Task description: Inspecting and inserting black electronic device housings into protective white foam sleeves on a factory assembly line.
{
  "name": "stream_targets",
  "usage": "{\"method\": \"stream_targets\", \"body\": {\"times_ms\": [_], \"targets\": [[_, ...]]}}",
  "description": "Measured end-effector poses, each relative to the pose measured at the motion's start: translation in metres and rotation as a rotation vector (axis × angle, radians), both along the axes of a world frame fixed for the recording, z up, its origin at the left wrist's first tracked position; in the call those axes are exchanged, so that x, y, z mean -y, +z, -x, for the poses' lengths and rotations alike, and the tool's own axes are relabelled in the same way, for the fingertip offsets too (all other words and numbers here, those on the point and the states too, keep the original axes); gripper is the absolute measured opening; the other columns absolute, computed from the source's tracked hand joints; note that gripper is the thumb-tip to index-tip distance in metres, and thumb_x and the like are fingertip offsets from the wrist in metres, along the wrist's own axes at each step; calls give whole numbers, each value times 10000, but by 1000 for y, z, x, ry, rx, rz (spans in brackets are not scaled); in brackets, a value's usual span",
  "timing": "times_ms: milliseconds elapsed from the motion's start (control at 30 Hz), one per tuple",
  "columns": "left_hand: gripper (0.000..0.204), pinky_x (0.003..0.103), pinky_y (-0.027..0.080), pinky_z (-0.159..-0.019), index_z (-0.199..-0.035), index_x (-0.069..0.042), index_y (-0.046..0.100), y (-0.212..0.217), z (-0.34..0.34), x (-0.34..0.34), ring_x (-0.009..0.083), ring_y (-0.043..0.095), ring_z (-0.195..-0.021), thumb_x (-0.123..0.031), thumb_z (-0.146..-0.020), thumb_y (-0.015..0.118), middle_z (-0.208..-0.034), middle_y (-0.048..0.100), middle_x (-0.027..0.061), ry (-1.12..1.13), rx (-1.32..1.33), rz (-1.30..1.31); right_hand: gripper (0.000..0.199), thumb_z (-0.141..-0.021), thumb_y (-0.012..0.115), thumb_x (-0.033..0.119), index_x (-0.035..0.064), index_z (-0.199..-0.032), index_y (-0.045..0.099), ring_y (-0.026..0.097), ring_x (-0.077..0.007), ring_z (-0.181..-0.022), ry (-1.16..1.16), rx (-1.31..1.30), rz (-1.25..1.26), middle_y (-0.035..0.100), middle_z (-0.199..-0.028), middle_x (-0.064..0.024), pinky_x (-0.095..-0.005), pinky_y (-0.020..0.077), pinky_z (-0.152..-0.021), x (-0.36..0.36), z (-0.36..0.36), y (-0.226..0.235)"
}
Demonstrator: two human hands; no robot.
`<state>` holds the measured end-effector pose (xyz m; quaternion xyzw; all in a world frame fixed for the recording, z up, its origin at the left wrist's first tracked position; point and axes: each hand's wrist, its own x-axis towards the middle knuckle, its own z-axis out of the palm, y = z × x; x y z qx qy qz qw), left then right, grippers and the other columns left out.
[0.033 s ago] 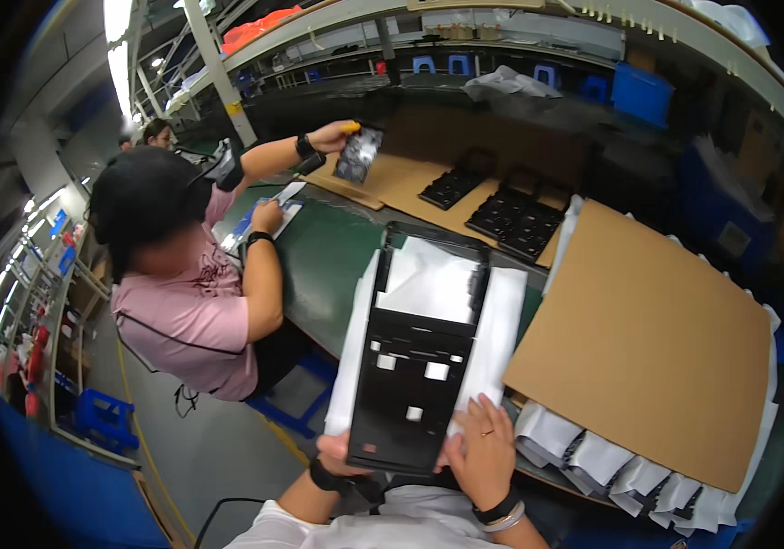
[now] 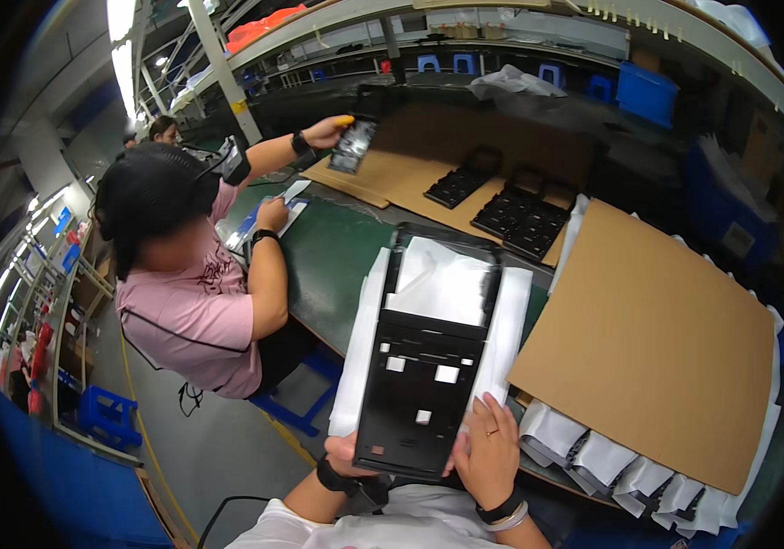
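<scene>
At the near edge of the green bench (image 2: pixel 328 261), right in front of you, lies a long black plastic tray (image 2: pixel 424 366) on a white sheet of wrapping (image 2: pixel 502 339), its far end pointing away from you and a loose fold of the white sheet lying over that far half. Your left hand (image 2: pixel 348 450) is at the tray's near left corner, fingers tucked under the edge so you cannot tell how firmly it grasps. Your right hand (image 2: pixel 488 448) lies flat and released, fingers spread on the tray's near right corner and the white sheet beside it. Just to your right, a large brown cardboard sheet (image 2: pixel 657 339) covers a row of white-wrapped bundles (image 2: pixel 611 462) that poke out along the bench's near edge. Farther back, toward the far edge, several black trays (image 2: pixel 511 215) sit on more cardboard (image 2: pixel 401 178). On your left, another person in a pink shirt (image 2: pixel 195 316) sits at the bench's left end, one hand (image 2: pixel 271 215) resting on papers on the bench, the other hand (image 2: pixel 328 133) raised and holding a small dark part (image 2: pixel 352 146). Blue stools (image 2: pixel 465 62) and a blue bin (image 2: pixel 646 91) stand beyond the bench.
</scene>
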<state>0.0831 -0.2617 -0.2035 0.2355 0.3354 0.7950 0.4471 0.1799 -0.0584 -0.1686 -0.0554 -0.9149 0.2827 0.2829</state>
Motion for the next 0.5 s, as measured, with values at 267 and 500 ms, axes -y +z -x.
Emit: {"method": "stream_targets", "body": {"times_ms": [267, 500], "targets": [[1123, 513, 406, -952, -1428, -127, 270, 22, -2, -47, 440, 471, -1111, -720, -575, 698, -1297, 363, 328, -24, 209, -358, 307, -771, 570, 136, 89, -1071, 616, 468, -303, -1200, 25, 30, 9, 552, -1185, -122, -478, 341, -1006, -1, 3, 1], [970, 436, 352, -1058, -1440, -121, 217, 125, -2, -109, 385, 398, -1253, -722, -747, 532, -1390, 278, 288, -16, 277, -481, 303, -753, 568, 133, 66, -1047, 596, 469, -309, -1193, -26, -7, 11, 554, -1163, -120, -481, 360, -996, -1, 4, -4]]}}
